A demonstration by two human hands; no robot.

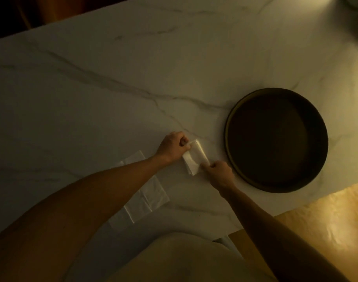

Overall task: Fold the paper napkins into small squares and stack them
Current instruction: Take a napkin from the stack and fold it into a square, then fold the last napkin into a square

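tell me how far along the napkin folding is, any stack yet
Early on. No finished stack shows anywhere; the dark round tray holds nothing visible. In hand: the left hand and right hand each pinch an end of one small, partly folded napkin on the marble table. Left: the unfolded napkins lying flat under the left forearm, count unclear.

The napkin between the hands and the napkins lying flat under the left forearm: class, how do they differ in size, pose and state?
The napkin between the hands is folded small; the flat napkins lie spread much wider. The folded one is pinched by the left hand and the right hand; the flat ones lie untouched, partly hidden by the forearm. The folded one sits nearer the dark round tray. Both are white paper on the marble table.
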